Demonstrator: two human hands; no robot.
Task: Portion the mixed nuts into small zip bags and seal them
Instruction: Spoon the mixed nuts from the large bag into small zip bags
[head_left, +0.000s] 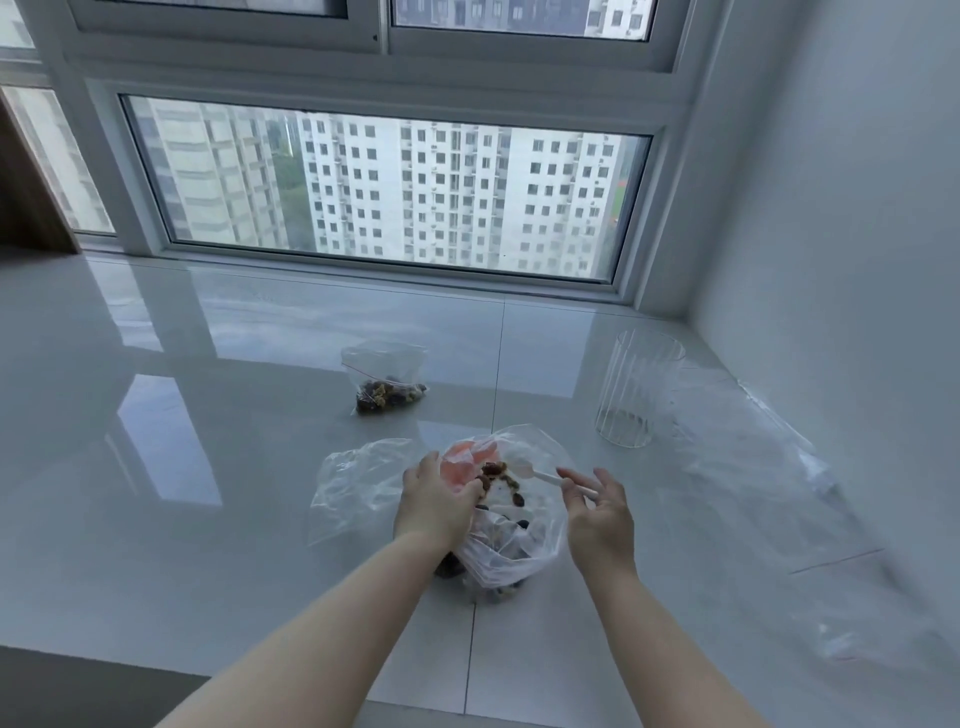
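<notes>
1. Left hand (434, 501) pinches the rim of the big nut bag (511, 540), near centre of the floor (208, 467).
2. Bag film looks light, limp, slippery; grip the rim.
3. Right hand (597, 512): fingers (569, 475) narrowly hold a white spoon (545, 475).
4. Filled zip bag (387, 382) sits farther back.

Two bare forearms come up from the bottom edge, with no sleeves, cuffs or gloves showing on either. The left hand (434, 501) and the right hand (597, 512) carry no rings, watch, bracelets or bands. Fingernails look short and unpainted, though they are too small to tell for sure.
</notes>
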